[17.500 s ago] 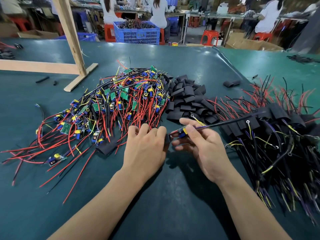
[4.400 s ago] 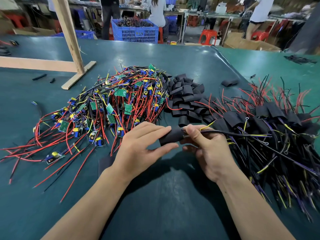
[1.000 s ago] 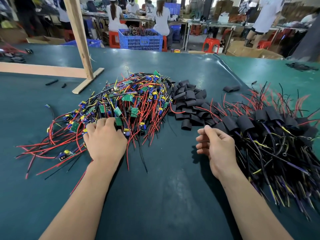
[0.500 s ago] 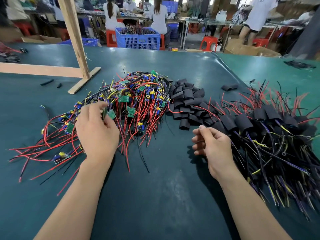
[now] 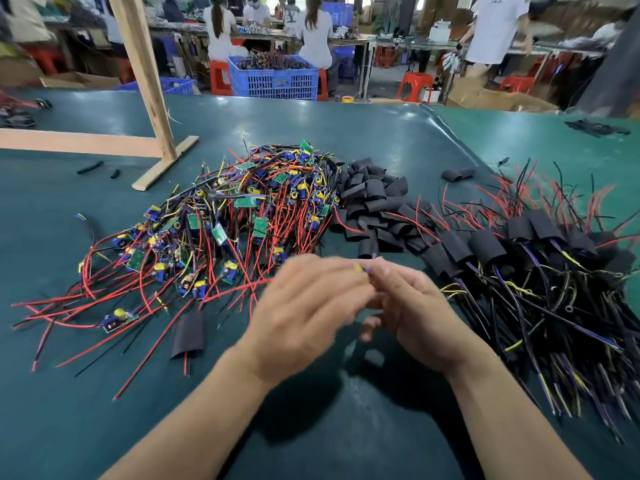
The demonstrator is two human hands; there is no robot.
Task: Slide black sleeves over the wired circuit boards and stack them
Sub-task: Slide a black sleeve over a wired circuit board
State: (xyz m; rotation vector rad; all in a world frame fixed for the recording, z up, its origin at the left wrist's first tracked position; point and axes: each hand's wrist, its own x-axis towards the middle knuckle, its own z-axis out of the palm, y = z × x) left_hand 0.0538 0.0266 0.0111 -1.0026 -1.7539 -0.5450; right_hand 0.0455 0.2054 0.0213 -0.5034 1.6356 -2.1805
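My left hand and my right hand meet above the green table, both blurred by motion. Between their fingertips sits a wired circuit board, of which only a small yellow and purple bit shows; both hands appear to pinch it. Red wires trail left from under my left hand. The pile of bare wired boards lies to the far left. Loose black sleeves are heaped just behind my hands. The stack of sleeved boards spreads on the right.
A flat black sleeve lies over red wires left of my left wrist. A wooden frame stands at the back left. One stray sleeve lies behind the stack. A blue crate and seated people are beyond the table.
My left hand has left the pile of bare boards and swung right with a board to meet my right hand, which rose slightly from beside the sleeved stack.
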